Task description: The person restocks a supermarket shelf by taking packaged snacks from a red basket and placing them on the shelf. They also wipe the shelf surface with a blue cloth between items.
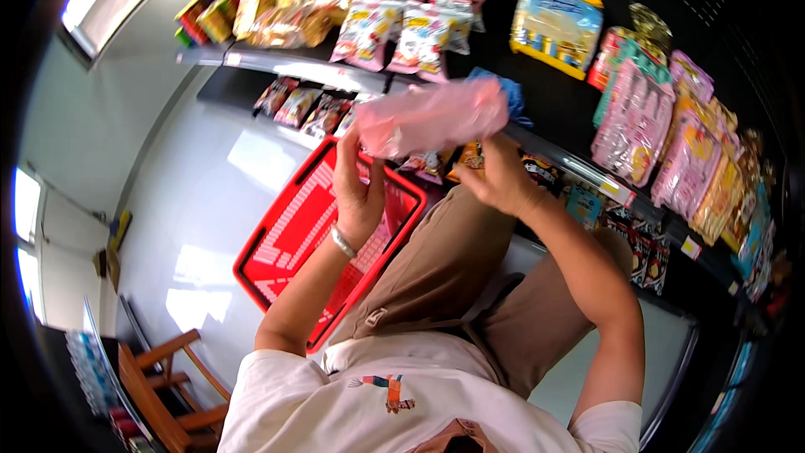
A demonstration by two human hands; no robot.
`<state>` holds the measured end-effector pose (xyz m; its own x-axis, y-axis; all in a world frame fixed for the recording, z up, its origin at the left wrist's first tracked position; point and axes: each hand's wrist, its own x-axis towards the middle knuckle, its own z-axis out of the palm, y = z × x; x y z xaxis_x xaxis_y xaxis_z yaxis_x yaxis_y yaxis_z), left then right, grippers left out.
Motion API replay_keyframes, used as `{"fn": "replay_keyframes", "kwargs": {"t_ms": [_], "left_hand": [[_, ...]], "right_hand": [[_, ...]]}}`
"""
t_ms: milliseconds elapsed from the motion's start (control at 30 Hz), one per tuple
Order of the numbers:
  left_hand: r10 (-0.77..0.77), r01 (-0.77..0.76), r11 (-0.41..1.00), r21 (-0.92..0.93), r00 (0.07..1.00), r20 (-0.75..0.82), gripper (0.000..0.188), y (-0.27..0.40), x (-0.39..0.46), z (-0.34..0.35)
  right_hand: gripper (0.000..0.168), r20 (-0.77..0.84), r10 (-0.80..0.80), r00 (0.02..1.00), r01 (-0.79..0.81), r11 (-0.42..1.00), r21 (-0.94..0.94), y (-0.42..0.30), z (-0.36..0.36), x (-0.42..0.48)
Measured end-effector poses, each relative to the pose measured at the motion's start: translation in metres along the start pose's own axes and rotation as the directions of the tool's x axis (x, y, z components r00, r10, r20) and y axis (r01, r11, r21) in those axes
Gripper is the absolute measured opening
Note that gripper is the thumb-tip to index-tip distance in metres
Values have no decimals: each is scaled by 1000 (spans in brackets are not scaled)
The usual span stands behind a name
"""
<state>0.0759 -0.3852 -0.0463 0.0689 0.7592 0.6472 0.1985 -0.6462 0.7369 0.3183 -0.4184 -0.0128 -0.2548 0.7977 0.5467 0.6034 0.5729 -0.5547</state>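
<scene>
A blurred pink plastic snack bag [434, 116] is stretched between my two hands, above the near edge of the shelf. My left hand [358, 192], with a bracelet at the wrist, grips its left end from below. At its right end my right hand [503, 176] holds the lower edge, fingers partly hidden behind the bag. Below and left of the hands a red plastic shopping basket [283, 236] stands on the floor, with something pink inside. Just behind the pink bag lies a crumpled blue wrapper or bag [512, 97], partly covered.
White-and-pink snack bags [368, 31] stand on the black shelf, with a yellow-and-blue pack [556, 28] to their right. Pink packs [635, 123] fill the right side. More snack bags [299, 107] lie on the lower shelf. A wooden chair [151, 396] stands at lower left.
</scene>
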Motion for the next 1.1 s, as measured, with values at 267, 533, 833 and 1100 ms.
{"fn": "replay_keyframes", "kwargs": {"t_ms": [267,533,833,1100], "left_hand": [[-463,431,886,-169,843,-274,50,-73,-124,-99],[-570,630,769,112,754,-325,46,-147,-155,-144],[-637,644,742,185,764,-106,49,-181,-174,-121],[-624,628,778,19,770,128,37,-154,-180,-95]], "right_hand": [[76,362,60,930,-174,941,291,-41,171,-34],[64,572,436,695,-679,661,320,-47,278,-33],[73,643,425,637,-723,618,307,-38,299,-40],[26,554,364,749,-647,583,492,-24,304,-51]]}}
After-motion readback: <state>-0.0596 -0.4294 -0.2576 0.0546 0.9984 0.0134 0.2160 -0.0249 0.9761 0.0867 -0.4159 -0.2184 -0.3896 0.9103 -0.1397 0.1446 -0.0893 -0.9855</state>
